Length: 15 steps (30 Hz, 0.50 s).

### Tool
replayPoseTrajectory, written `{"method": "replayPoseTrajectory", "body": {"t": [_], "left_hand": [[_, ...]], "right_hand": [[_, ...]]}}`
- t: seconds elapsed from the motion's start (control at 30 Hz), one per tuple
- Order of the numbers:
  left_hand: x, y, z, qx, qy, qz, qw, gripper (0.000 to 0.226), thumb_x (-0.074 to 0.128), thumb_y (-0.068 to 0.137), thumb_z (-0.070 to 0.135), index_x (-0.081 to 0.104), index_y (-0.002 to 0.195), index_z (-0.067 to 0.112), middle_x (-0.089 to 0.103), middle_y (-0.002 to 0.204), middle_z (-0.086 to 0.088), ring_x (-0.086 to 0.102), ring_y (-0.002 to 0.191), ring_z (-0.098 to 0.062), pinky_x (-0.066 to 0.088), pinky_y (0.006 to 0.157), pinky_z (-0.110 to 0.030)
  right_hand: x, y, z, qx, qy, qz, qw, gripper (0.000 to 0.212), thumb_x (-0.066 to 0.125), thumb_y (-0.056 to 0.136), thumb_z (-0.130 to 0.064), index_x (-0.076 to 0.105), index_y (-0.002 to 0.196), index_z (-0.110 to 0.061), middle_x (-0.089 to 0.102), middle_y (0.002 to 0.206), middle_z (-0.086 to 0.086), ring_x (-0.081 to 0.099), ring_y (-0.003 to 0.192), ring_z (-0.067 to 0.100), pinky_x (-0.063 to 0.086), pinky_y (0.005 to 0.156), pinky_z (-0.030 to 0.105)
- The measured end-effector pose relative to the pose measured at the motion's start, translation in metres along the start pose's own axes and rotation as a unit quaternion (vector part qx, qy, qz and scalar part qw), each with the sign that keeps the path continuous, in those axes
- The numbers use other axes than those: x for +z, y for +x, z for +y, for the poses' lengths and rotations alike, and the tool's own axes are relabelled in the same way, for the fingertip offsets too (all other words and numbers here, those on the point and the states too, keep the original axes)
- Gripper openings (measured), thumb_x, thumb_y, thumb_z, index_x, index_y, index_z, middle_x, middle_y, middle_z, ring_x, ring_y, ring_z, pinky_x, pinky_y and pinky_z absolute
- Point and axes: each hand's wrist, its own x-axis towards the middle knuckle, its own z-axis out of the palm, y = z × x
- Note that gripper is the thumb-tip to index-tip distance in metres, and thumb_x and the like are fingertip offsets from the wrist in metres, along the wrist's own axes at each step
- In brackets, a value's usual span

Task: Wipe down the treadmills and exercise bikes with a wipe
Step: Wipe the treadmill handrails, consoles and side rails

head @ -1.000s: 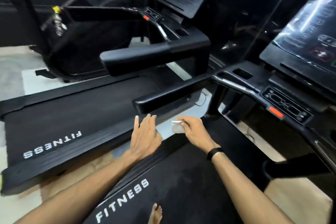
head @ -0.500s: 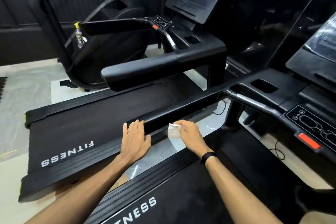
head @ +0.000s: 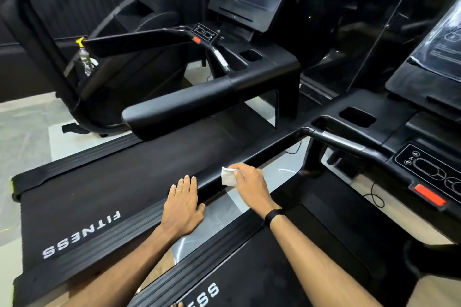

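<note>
Right hand (head: 250, 185) pinches a white wipe (head: 228, 176), fingers curled round it, pressing it against the near treadmill's black side handrail (head: 262, 154). Left hand (head: 184, 203) lies flat, fingers straight, on the end of that same rail, just beside the wipe. A second treadmill (head: 99, 194) sits to the left.

1. White wipe (head: 227, 176), small and crumpled, pressed against the near treadmill's black handrail (head: 249, 161).
2. Near treadmill (head: 249, 274), lower right, black belt lettered "FITNESS", console at right.
3. Far treadmill (head: 104, 197), left, black belt, same lettering, console upright at the far end.
</note>
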Motion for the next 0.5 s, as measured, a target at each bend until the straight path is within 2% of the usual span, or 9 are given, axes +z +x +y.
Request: {"method": "replayPoseTrajectory", "body": {"t": [0.07,0.1,0.13,0.2,0.23,0.3,0.43,0.5], "left_hand": [[0.002,0.007,-0.005,0.011,0.012,-0.011,1.0,0.074,0.04,0.072,0.043,0.062,0.121,-0.009,0.065,0.12,-0.028,0.067,0.105,-0.041,0.057,0.083,-0.05],[0.001,0.012,-0.009,0.023,0.011,-0.009,1.0,0.075,0.041,0.073,0.043,0.062,0.123,-0.009,0.065,0.121,-0.028,0.067,0.105,-0.041,0.057,0.083,-0.049],[0.001,0.013,-0.009,0.027,0.005,-0.01,1.0,0.077,0.043,0.074,0.044,0.058,0.128,-0.009,0.061,0.127,-0.029,0.064,0.111,-0.042,0.055,0.088,-0.05],[0.0,0.02,-0.016,0.041,-0.003,-0.014,0.999,0.083,0.039,0.082,0.048,0.039,0.146,-0.005,0.045,0.146,-0.027,0.049,0.132,-0.04,0.043,0.107,-0.049],[0.0,0.022,-0.018,0.049,0.0,-0.021,0.999,0.086,0.03,0.085,0.052,0.029,0.152,-0.002,0.038,0.153,-0.024,0.041,0.139,-0.038,0.036,0.112,-0.047],[0.001,0.028,-0.024,0.056,-0.011,-0.019,0.998,0.094,0.009,0.085,0.062,0.021,0.155,0.001,0.033,0.157,-0.019,0.036,0.142,-0.034,0.032,0.115,-0.043],[0.009,0.039,-0.034,0.074,-0.059,-0.021,0.995,0.111,-0.012,0.077,0.08,0.019,0.155,0.007,0.038,0.153,-0.009,0.038,0.139,-0.025,0.031,0.114,-0.041],[0.008,0.039,-0.036,0.082,-0.067,-0.026,0.994,0.12,-0.026,0.072,0.08,0.019,0.155,0.006,0.038,0.154,-0.009,0.037,0.14,-0.025,0.027,0.117,-0.041]], "right_hand": [[0.008,0.001,-0.004,0.0,-0.019,-0.007,1.0,0.032,0.042,0.098,-0.014,0.067,0.117,-0.021,0.07,0.112,0.005,0.062,0.104,0.025,0.052,0.089,0.042],[0.012,0.003,-0.008,0.0,-0.031,-0.011,0.999,0.032,0.041,0.099,-0.016,0.067,0.117,-0.023,0.069,0.113,0.005,0.062,0.104,0.024,0.052,0.088,0.042],[0.014,0.003,-0.009,0.0,-0.04,-0.013,0.999,0.033,0.04,0.099,-0.018,0.066,0.118,-0.025,0.069,0.114,0.004,0.061,0.104,0.024,0.052,0.087,0.041],[0.019,0.011,-0.014,0.01,-0.043,0.001,0.999,0.032,0.04,0.101,-0.019,0.065,0.119,-0.026,0.068,0.114,0.004,0.06,0.105,0.023,0.051,0.087,0.039],[0.02,0.013,-0.015,0.015,-0.038,0.01,0.999,0.031,0.041,0.101,-0.019,0.065,0.12,-0.026,0.068,0.113,0.004,0.059,0.105,0.022,0.051,0.088,0.039],[0.023,0.018,-0.02,0.018,-0.03,0.04,0.999,0.029,0.043,0.102,-0.018,0.066,0.118,-0.023,0.069,0.109,0.002,0.06,0.104,0.022,0.051,0.087,0.039],[0.032,0.02,-0.023,0.073,0.002,0.102,0.992,0.03,0.042,0.101,-0.013,0.069,0.113,-0.021,0.07,0.104,0.0,0.061,0.1,0.02,0.05,0.085,0.036],[0.037,0.017,-0.023,0.093,0.01,0.125,0.988,0.03,0.041,0.102,-0.015,0.069,0.111,-0.023,0.071,0.103,-0.001,0.062,0.098,0.02,0.051,0.085,0.036]]}}
